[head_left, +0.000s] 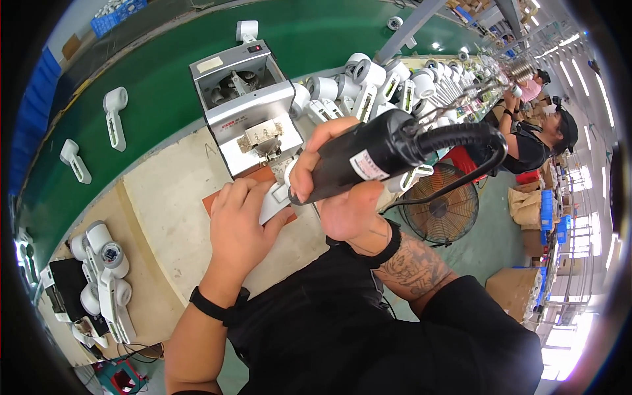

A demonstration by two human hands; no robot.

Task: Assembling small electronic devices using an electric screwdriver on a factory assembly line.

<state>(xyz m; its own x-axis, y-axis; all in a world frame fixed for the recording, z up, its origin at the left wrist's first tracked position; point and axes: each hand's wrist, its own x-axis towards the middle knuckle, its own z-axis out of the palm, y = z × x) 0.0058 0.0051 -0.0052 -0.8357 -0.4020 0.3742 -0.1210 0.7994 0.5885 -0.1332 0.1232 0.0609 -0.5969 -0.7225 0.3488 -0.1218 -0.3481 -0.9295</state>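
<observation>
My right hand (349,214) is wrapped round a thick black electric screwdriver (345,161), its corded end tilted up to the right. With the fingers of my left hand (238,224) I hold a white handheld fan (272,205) by its pale handle, over a reddish-brown mat (265,174). The screwdriver's body and my right hand cover much of the fan, and the driver's tip is hidden. Just beyond my hands stands a grey metal screw feeder (247,118) with an open top.
Several white fans (368,72) crowd the bench right of the feeder. Others (114,118) lie on the green conveyor (158,92). More fans (105,263) are piled by a black tray at left. A floor fan (440,204) and a co-worker (530,141) are at right.
</observation>
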